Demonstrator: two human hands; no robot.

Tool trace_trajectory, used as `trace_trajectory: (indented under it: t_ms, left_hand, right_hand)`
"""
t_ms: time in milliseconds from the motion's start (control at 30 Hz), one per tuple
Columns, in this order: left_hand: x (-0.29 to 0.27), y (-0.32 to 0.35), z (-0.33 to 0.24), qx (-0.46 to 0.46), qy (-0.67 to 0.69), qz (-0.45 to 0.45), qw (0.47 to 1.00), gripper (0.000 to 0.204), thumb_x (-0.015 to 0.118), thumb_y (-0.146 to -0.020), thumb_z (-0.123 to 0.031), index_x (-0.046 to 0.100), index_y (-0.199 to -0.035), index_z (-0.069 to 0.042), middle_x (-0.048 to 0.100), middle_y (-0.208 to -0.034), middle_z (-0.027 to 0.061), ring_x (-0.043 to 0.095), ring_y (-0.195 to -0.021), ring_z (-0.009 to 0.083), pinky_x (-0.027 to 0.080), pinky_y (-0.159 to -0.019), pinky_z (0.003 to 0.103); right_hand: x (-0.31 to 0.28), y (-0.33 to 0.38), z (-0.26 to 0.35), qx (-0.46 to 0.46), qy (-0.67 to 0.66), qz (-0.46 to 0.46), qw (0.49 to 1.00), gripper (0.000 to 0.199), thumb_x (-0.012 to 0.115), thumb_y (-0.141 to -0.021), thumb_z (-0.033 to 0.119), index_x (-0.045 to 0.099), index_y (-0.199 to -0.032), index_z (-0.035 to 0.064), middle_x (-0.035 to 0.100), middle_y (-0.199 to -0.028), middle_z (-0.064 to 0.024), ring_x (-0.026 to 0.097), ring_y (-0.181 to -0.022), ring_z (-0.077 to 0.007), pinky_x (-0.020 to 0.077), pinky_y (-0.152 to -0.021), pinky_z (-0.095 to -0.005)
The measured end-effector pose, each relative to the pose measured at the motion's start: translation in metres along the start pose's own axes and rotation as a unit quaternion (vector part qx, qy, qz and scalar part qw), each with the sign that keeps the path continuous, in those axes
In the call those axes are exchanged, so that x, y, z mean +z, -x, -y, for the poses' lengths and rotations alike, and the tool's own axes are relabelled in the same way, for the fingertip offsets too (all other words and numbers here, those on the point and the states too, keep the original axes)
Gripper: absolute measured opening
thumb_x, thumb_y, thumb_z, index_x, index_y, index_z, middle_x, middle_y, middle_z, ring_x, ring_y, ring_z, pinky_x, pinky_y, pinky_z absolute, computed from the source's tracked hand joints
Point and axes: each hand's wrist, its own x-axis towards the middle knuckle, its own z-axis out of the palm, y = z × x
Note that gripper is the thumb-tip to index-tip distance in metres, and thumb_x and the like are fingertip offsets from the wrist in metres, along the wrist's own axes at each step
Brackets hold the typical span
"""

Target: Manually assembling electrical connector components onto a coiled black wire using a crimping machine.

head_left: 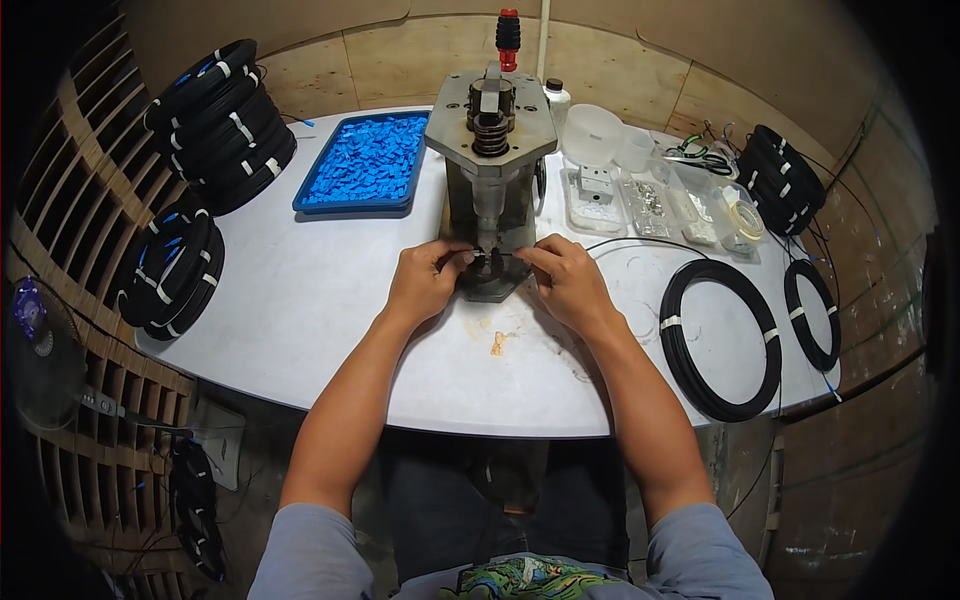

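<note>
A metal bench press (487, 140) with a spring and a red-and-black handle grip (508, 40) stands in front of me. My left hand (425, 282) is closed in a pinch at the left of its lower jaw area. What lies between those fingertips is too small to tell. On the other side my right hand (568, 280) pinches the end part of a black cable (640, 240). This cable runs from behind my right hand to a large black cable coil (672, 355) tied with white bands. Both hands' fingertips are close to the press's base.
At the left are a blue tray (300, 203) of small blue parts and stacked black cable coils (225, 130). Clear tubs, boxes of small parts and a tape roll (745, 218) sit back right, beside more coils (780, 180). A fan (45, 350) stands left.
</note>
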Motion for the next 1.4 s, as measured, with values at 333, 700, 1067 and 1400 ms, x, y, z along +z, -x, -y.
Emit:
trace_trajectory:
  t_ms: [333, 700, 1067, 1400]
  left_hand:
    - [-0.0007, 0.0004, -0.0024, 0.006, -0.003, -0.011, 1.000, 0.017, 0.066, -0.090, -0.007, 0.073, -0.103, 0.001, 0.074, -0.081, 0.0127, 0.070, -0.074, 0.0165, 0.054, -0.071, 0.029]
    - [-0.0025, 0.0003, -0.0040, 0.002, -0.011, -0.006, 1.000, 0.018, 0.065, -0.089, -0.009, 0.074, -0.102, -0.001, 0.074, -0.085, 0.0159, 0.072, -0.077, 0.0232, 0.054, -0.073, 0.032]
    - [-0.0021, 0.0012, -0.0041, -0.003, 0.001, -0.004, 1.000, 0.018, 0.067, -0.090, -0.010, 0.073, -0.104, 0.000, 0.074, -0.082, 0.0129, 0.069, -0.074, 0.0166, 0.053, -0.071, 0.029]
    - [-0.0014, 0.0001, -0.0003, -0.004, 0.011, 0.004, 1.000, 0.019, 0.067, -0.090, -0.009, 0.073, -0.105, 0.000, 0.074, -0.082, 0.0129, 0.069, -0.073, 0.0166, 0.053, -0.071, 0.029]
  right_hand:
    - [0.0029, 0.0008, -0.0006, -0.004, 0.009, 0.002, 1.000, 0.038, 0.064, -0.072, -0.009, 0.074, -0.104, 0.0085, 0.066, -0.090, -0.0106, 0.065, -0.081, -0.0292, 0.0535, -0.072, -0.0372]
    - [0.0010, 0.0001, 0.0019, 0.015, 0.001, 0.022, 1.000, 0.041, 0.062, -0.070, -0.010, 0.074, -0.104, 0.0083, 0.065, -0.089, -0.0108, 0.065, -0.080, -0.0297, 0.0535, -0.073, -0.0372]
    - [0.0004, -0.0007, 0.0026, -0.001, 0.011, 0.007, 1.000, 0.042, 0.062, -0.069, -0.011, 0.075, -0.104, 0.0081, 0.066, -0.090, -0.0106, 0.065, -0.080, -0.0292, 0.0533, -0.073, -0.0368]
    - [0.0009, 0.0001, 0.0017, 0.005, 0.001, 0.006, 1.000, 0.039, 0.063, -0.072, -0.010, 0.075, -0.104, 0.0088, 0.065, -0.089, -0.0103, 0.064, -0.082, -0.0289, 0.0533, -0.073, -0.0366]
